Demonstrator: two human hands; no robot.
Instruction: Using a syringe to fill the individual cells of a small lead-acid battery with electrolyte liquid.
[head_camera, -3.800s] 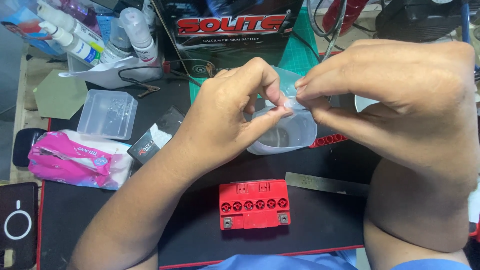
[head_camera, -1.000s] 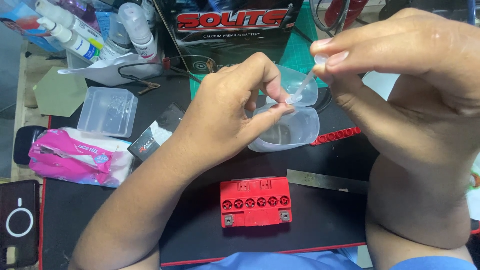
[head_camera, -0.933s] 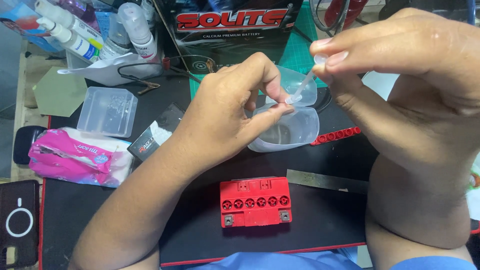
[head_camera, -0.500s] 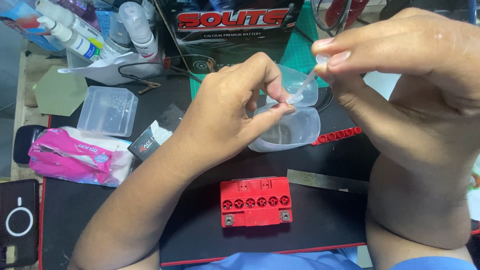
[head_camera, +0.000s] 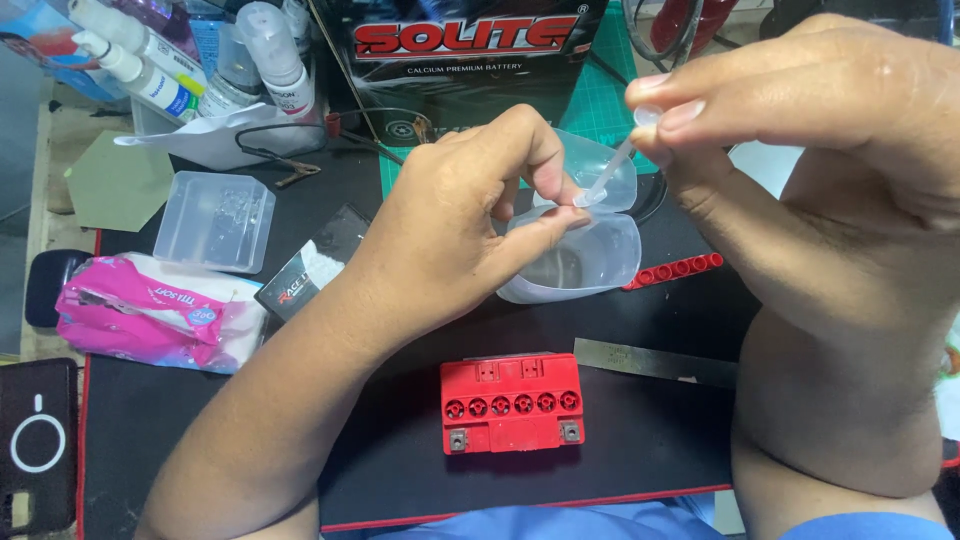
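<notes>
Centre frame: left hand (head_camera: 470, 215) curled, thumb and fingers pinching rim of clear plastic container (head_camera: 575, 265) on black mat (head_camera: 200, 430). Upper right: right hand (head_camera: 800, 110) raised, fingertips pinching top of thin clear tube (head_camera: 610, 172), angled down into container. Red battery (head_camera: 512, 402) below, untouched.

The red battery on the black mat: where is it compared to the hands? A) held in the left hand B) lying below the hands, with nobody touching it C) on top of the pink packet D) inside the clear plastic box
B: the red battery lies alone on the black mat, nearer the person than the left hand and right hand, which are busy with a small clear dropper over a clear cup.
</notes>
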